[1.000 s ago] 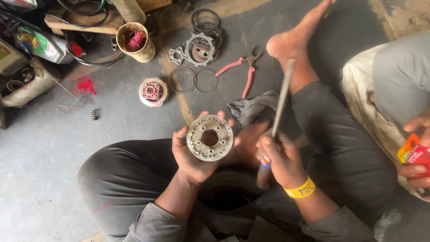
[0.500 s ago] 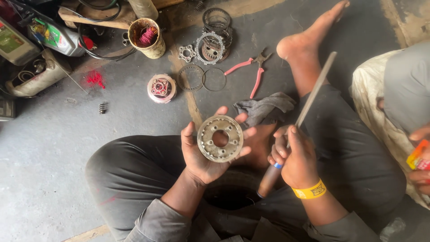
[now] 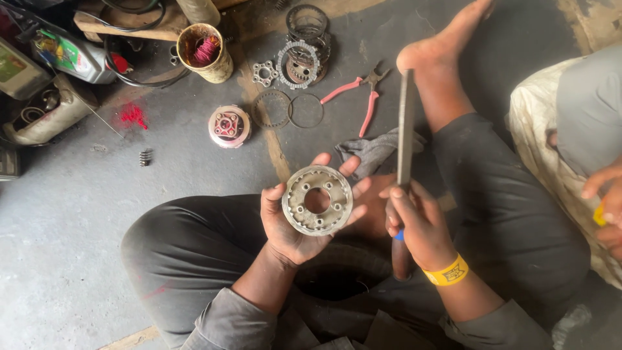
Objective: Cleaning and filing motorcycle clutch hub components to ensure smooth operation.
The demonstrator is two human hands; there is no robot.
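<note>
Over the lap, centre of view: both hands work above the crossed legs of a person seated on the floor (image 3: 78,259).
Left hand (image 3: 291,223): palm up, fingers spread wide and curled only at the tips; it cradles a round metal disc (image 3: 317,200), thumb on the left rim, fingertips on the right rim.
Metal disc: flat in the palm, face towards the camera, with a round centre hole and a ring of small holes.
Right hand (image 3: 414,223): closed in a fist around the lower end of a long flat metal file (image 3: 406,129); a yellow wristband (image 3: 447,272) sits on the wrist.
File: nearly upright, just right of the disc and apart from it; its top end reaches up beside the bare foot (image 3: 440,58).
Edges: the right knee lies directly right of the file; a grey rag (image 3: 372,152) lies just beyond the disc.
Open room: bare floor lies to the left of the left knee.
Floor, far side: red-handled pliers (image 3: 363,97), two thin rings (image 3: 288,110), a stack of toothed rings (image 3: 301,61), a small round hub (image 3: 229,126), a spring (image 3: 145,157) and a tin can (image 3: 204,52).
Right edge: another person's hand (image 3: 606,194), well apart from the file.
</note>
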